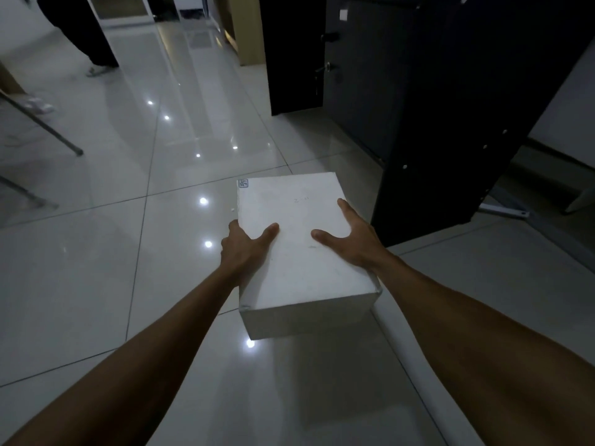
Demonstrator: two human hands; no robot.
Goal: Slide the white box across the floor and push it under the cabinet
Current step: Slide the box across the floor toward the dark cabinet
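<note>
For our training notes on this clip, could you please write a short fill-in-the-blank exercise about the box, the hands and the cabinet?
1. The white box rests on the glossy tiled ____.
2. The left hand grips the box's left edge, while the right hand lies on its ____ face.
3. The dark cabinet stands to the ____ of the box.
4. A small label sits at the box's far ____ corner.

Missing words: floor; top; right; left
</note>
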